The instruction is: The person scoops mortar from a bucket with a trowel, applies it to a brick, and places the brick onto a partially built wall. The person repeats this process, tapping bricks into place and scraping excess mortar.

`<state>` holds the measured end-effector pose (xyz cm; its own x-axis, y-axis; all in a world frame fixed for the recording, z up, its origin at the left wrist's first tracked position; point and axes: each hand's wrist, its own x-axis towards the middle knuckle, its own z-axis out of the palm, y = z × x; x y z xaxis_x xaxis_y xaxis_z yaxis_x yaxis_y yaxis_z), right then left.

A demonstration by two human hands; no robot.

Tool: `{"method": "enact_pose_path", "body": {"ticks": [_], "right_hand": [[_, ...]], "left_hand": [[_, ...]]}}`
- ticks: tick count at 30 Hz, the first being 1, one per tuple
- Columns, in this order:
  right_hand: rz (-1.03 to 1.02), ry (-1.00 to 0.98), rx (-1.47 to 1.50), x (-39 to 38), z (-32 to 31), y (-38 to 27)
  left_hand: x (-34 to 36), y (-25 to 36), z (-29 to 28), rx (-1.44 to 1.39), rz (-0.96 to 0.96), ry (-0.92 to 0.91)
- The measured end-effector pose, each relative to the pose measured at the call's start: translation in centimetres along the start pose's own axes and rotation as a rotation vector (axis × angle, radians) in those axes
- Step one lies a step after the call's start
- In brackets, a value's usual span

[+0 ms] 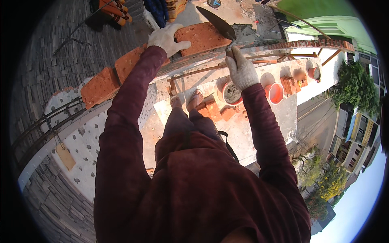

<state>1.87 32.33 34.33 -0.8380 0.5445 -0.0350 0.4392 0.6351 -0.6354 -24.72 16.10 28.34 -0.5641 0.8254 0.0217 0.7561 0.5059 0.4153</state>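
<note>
My left hand (166,40) in a pale knit glove grips the left end of a red brick (198,40) on top of a brick row, its fingers and thumb around that end. More bricks (99,86) lie along the row to the lower left. My right hand (239,69), also gloved, is closed on the handle of a pointed trowel (221,25), whose dark blade angles up and left over that brick's right part. Grey mortar (246,32) sits on the wall just right of the brick.
My sandalled feet stand on a light platform (279,117) with a red bucket of grey mortar (232,93), another red bucket (274,89) and loose bricks (212,109). A thin line and bars (48,121) run along the wall. A street (314,113) shows far below, right of the platform's edge.
</note>
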Motion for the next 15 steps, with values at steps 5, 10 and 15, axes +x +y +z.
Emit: {"method": "enact_pose_path", "body": {"ticks": [5,10,15], "right_hand": [[-0.037,0.096,0.081,-0.8,-0.4,-1.5],[-0.030,0.037,0.030,-0.9,0.2,-2.0],[0.007,-0.052,-0.010,-0.7,1.2,-2.1]], "left_hand": [[-0.1,0.2,-0.6,0.011,-0.024,-0.071],[-0.3,-0.5,0.5,0.036,-0.006,-0.003],[0.1,-0.5,-0.2,0.020,-0.010,-0.072]]}}
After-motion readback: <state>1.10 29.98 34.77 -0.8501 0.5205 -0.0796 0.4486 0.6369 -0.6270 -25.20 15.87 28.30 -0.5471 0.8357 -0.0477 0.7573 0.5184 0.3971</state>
